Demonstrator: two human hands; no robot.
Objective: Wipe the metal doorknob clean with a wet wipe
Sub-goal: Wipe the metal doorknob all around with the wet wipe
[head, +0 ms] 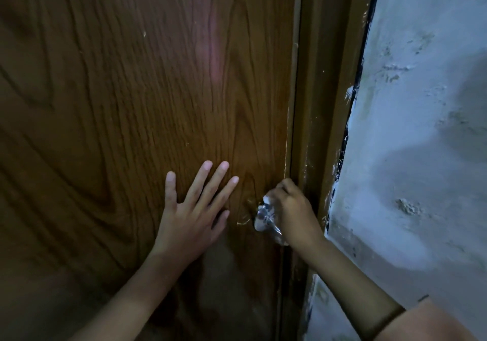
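Fingers (283,190) of the right hand (295,214) curl around a wad of white wipe (266,200), pressing it onto the top of the knob (264,218). Only a small edge of the wipe shows; the rest is hidden under the hand. This shiny metal knob sits low on the right edge of a brown wood-grain door (131,90), just beside the frame (320,103) and a rough white wall (421,129). Flat on the door, just left of the knob, the left hand (192,216) rests with fingers spread and holding nothing, likely bracing the door. The knob looks hard, smooth and fixed in place, probably slick once wet, and may turn under pressure. The wipe is soft, limp and light, and likely bunches easily. Cupping the wipe around the knob's round sides, with thumb and fingers opposite, seems the best hold
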